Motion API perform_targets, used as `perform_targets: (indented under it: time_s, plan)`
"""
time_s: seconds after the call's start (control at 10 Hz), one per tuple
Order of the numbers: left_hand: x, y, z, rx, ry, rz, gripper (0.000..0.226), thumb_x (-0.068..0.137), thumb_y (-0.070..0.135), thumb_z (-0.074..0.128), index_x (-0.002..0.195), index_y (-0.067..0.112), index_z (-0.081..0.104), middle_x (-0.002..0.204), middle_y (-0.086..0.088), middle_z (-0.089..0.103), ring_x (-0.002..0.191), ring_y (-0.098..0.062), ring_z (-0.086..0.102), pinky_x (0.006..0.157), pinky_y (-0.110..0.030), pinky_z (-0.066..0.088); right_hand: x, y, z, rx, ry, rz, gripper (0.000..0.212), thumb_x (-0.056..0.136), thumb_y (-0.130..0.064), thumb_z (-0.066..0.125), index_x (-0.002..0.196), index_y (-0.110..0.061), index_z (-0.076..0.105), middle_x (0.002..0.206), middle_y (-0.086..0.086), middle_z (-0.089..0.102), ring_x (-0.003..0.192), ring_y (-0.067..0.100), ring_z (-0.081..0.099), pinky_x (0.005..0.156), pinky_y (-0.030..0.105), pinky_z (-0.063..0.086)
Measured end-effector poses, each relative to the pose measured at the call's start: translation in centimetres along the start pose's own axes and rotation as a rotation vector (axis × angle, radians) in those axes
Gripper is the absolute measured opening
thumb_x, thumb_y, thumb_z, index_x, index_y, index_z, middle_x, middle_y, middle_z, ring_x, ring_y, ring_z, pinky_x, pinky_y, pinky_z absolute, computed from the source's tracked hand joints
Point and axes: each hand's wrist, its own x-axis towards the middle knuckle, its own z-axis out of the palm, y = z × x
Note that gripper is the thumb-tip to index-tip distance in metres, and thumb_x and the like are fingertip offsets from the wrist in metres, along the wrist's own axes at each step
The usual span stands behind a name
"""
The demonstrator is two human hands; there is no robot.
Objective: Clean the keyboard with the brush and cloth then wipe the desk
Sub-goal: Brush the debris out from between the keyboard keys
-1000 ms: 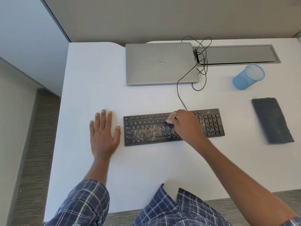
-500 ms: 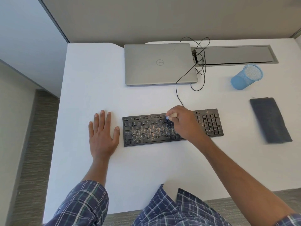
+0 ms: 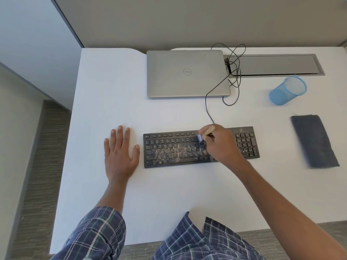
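A black keyboard (image 3: pixel 169 149) lies in the middle of the white desk (image 3: pixel 169 194), with tan dust spread over its middle keys and number pad. My right hand (image 3: pixel 220 145) grips a small brush (image 3: pixel 205 133) with a pale wooden handle; its bluish bristles touch the upper key rows near the keyboard's centre. Flat on the desk just left of the keyboard rests my left hand (image 3: pixel 120 156), fingers spread, holding nothing. A folded dark grey cloth (image 3: pixel 314 140) lies at the desk's right side, apart from both hands.
A closed silver laptop (image 3: pixel 187 74) sits behind the keyboard. The keyboard's black cable (image 3: pixel 233 72) loops beside it into a grey cable tray (image 3: pixel 274 65). A blue mesh pen cup (image 3: pixel 287 91) stands at the back right. The desk's front edge is near my body.
My right hand has shifted the brush a little up and to the left, from the middle rows to the upper rows. My left hand has stayed flat in place.
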Motion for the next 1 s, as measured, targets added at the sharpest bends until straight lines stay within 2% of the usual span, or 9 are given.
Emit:
perform_targets:
  time_s: [0.2,0.4,0.5,0.6,0.7,0.8,0.9,1.0]
  plan:
    - [0.0,0.0,-0.1,-0.006,0.002,-0.001,0.072,0.107,0.050,0.036,0.173,0.025,0.021,0.182,0.001,0.010,0.168,-0.021,0.000,0.135,-0.053,0.007,-0.3,-0.4,1.4,0.035,0.030,0.024,0.013,0.098,-0.012,0.066,0.100,-0.020,0.076,0.098,-0.007,0.075,0.085,0.008,0.072,0.073,0.013,0.054]
    - [0.0,-0.1,0.0,-0.012,0.004,0.003,0.072,0.107,0.050,0.036,0.173,0.025,0.021,0.182,0.002,0.009,0.168,-0.021,0.000,0.135,-0.053,0.007,-2.6,0.3,1.4,-0.002,-0.020,0.080,0.015,0.096,-0.013,0.069,0.099,-0.024,0.078,0.091,-0.010,0.077,0.079,0.008,0.073,0.075,0.026,0.058]
    - [0.0,-0.1,0.0,-0.014,0.004,0.001,0.072,0.107,0.050,0.037,0.173,0.025,0.021,0.182,0.002,0.009,0.168,-0.021,0.000,0.135,-0.053,0.007,-2.6,0.0,0.9,0.016,0.004,0.113,0.014,0.096,-0.015,0.070,0.096,-0.025,0.079,0.087,-0.011,0.077,0.076,0.008,0.073,0.069,0.022,0.054]
    - [0.0,-0.1,0.0,-0.014,0.006,0.002,0.072,0.107,0.050,0.036,0.173,0.025,0.021,0.182,0.002,0.009,0.168,-0.021,0.000,0.135,-0.053,0.007,-1.7,-0.6,0.6,0.094,0.140,0.072,0.020,0.096,-0.009,0.067,0.089,-0.023,0.079,0.085,-0.013,0.075,0.074,0.005,0.072,0.067,0.018,0.055]
    - [0.0,-0.1,0.0,-0.016,0.010,0.002,0.072,0.107,0.050,0.036,0.173,0.025,0.021,0.182,0.001,0.009,0.168,-0.021,0.000,0.135,-0.053,0.007,-1.0,-0.8,0.9,0.093,0.186,0.042,0.020,0.095,-0.008,0.067,0.086,-0.023,0.077,0.088,-0.012,0.075,0.074,0.004,0.072,0.067,0.018,0.054]
    - [0.0,-0.1,0.1,-0.018,0.017,0.005,0.072,0.106,0.049,0.037,0.172,0.025,0.023,0.182,0.001,0.011,0.168,-0.022,0.002,0.135,-0.053,0.008,-0.9,-0.4,1.9,0.084,0.142,0.094,0.019,0.093,-0.010,0.069,0.084,-0.024,0.078,0.081,-0.012,0.075,0.068,0.003,0.069,0.059,0.014,0.048]
    - [0.0,-0.1,0.2,-0.016,0.020,0.004,0.072,0.106,0.049,0.038,0.172,0.024,0.023,0.182,0.000,0.011,0.168,-0.023,0.003,0.135,-0.054,0.008,-1.8,0.0,2.1,0.059,0.113,0.125,0.019,0.092,-0.009,0.069,0.084,-0.023,0.080,0.077,-0.017,0.072,0.068,-0.003,0.067,0.058,0.007,0.043]
    - [0.0,-0.2,0.1,-0.015,0.014,0.003,0.072,0.106,0.049,0.038,0.172,0.024,0.023,0.182,0.000,0.011,0.168,-0.022,0.002,0.135,-0.054,0.008,-3.0,0.4,1.5,0.054,0.056,0.141,0.018,0.090,-0.011,0.071,0.083,-0.026,0.078,0.077,-0.015,0.074,0.069,0.000,0.067,0.058,0.010,0.046]
